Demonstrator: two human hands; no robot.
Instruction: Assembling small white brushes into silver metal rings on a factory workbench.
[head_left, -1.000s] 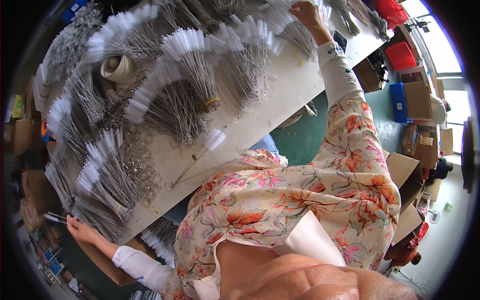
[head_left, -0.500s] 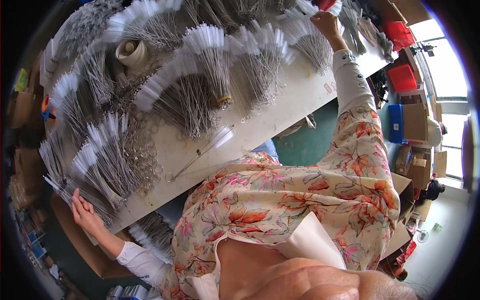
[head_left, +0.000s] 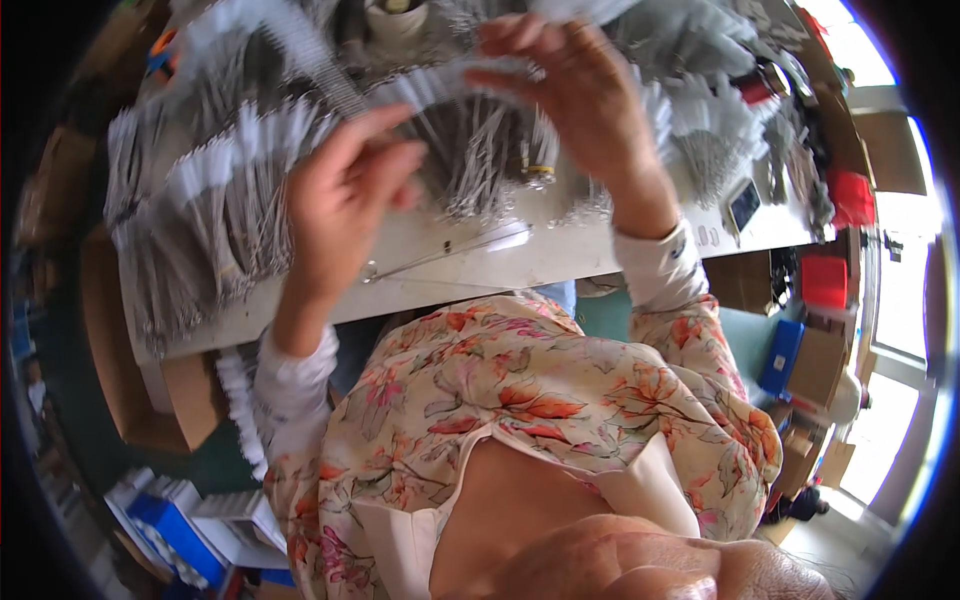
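Observation:
My left hand [head_left: 345,200] hovers over the table's brushes, smeared by motion. Its index finger reaches out and its other fingers bend; whether it holds anything is unclear. One long white bristled strip [head_left: 305,55] runs down toward its fingertips. Over the middle bundles hangs my right hand [head_left: 580,100], also blurred, its thumb and fingers apart with nothing visible between them. Beneath both hands lie bundles of thin wire-handled brushes [head_left: 235,190] with white bristles. A yellow band circles one bundle [head_left: 535,160]. Near the table's front edge lies a loose brush [head_left: 450,248].
A white pot [head_left: 395,22] stands far back on the white table [head_left: 575,262]. At the right are a phone [head_left: 742,205], a dark red cylinder [head_left: 765,85] and more brushes. An open cardboard box [head_left: 190,400] sits left below; a red bin [head_left: 824,281] is right.
My hands have come in from far left and far right to the middle, above the brushes. The red thing is no longer in my right hand. The whole view has swung.

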